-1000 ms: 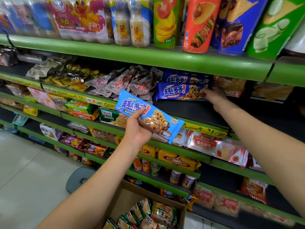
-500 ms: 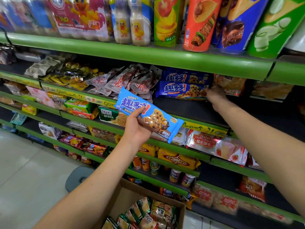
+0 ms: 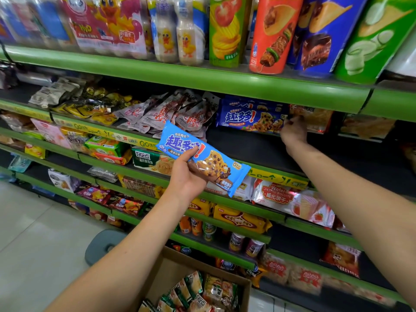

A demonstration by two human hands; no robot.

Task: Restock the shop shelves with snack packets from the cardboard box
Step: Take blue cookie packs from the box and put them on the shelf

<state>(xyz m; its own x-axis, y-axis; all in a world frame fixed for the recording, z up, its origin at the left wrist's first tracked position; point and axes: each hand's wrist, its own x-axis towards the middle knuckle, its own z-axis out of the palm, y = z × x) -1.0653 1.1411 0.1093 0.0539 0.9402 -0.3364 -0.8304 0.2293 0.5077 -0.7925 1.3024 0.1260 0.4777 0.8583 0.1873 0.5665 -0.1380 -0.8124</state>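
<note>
1. Packet [image 3: 203,157]: light-blue cookie packet, held at centre of view, in front of the shelves, tilted with its far end toward 4 o'clock; not yet shelved
2. Left hand [image 3: 184,177]: fingers curled round the packet's middle, thumb over the printed face; held off the shelf, probably waiting for a slot to be made ready
3. Right hand [image 3: 292,131]: at 2 o'clock from the packet, reaching deep onto the second shelf; fingertips at the right end of the stack [image 3: 251,115] of dark-blue packets of the same brand, whether pinching or only pressing cannot be told; likely squaring the stack so the new one fits in front
4. Shelf [image 3: 247,146]: bare dark board in front of that stack, the probable slot
5. Box [image 3: 180,272]: cardboard, open, at 6 o'clock on the floor, more snack packets inside; set below for easy reach
6. Cans [image 3: 274,32]: crisp tubes at 12 o'clock, top shelf
7. Wafers [image 3: 290,199]: at 4 o'clock, one shelf down
</note>
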